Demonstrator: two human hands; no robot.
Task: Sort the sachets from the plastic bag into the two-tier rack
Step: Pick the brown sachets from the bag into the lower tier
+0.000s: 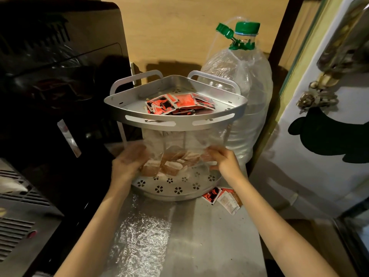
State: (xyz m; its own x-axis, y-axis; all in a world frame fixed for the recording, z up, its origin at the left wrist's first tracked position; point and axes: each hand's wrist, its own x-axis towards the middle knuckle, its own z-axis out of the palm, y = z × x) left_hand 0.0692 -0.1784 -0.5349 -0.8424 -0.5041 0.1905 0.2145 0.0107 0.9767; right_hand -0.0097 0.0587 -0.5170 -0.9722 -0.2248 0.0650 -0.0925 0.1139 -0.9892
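Note:
A silver two-tier corner rack (175,121) stands on a steel counter. Its upper shelf holds a pile of red-and-black sachets (179,104). In front of the lower shelf (173,186), with its flower-shaped holes, hangs a clear plastic bag (183,140). My left hand (129,158) grips the bag's left side and my right hand (223,159) grips its right side. Several brown-and-white sachets (173,163) lie in the bag's bottom, just over the lower shelf. Both hands are slightly blurred.
One red sachet (212,194) and one brown sachet (229,202) lie on the counter (179,236) by the rack's right foot. A large clear bottle with a green cap (245,80) stands behind on the right. A dark appliance (50,86) fills the left side.

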